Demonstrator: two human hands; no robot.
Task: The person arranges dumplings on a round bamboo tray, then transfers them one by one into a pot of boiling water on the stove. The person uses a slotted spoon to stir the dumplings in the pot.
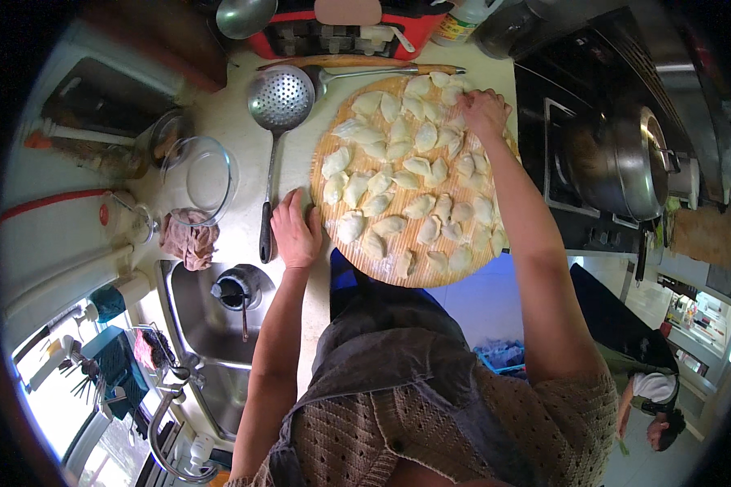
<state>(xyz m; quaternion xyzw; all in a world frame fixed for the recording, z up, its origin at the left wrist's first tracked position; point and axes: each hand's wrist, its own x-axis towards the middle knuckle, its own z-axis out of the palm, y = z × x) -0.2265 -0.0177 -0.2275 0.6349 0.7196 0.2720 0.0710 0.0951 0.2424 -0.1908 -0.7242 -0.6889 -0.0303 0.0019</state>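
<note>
A round woven tray (396, 274) of slatted straw or bamboo, dusted with flour, lies on the counter and overhangs its front edge. Many raw dumplings (420, 206) are spread over it. My right hand (486, 112) is at the tray's far right rim, fingers curled beside dumplings; whether it grips the rim or a dumpling is hidden. My left hand (297, 230) rests on the counter against the tray's left edge, fingers apart, holding nothing. Left of the tray lies a perforated metal skimmer (281, 98) with a black handle, close to my left fingers.
A lidded metal pot (621, 164) stands on the stove at right. At left are a glass bowl (202, 182), a crumpled cloth (189, 240) and a steel sink (189, 316) holding a dark container. A wooden rolling pin (347, 61) lies behind the tray. Another person (652, 389) is at lower right.
</note>
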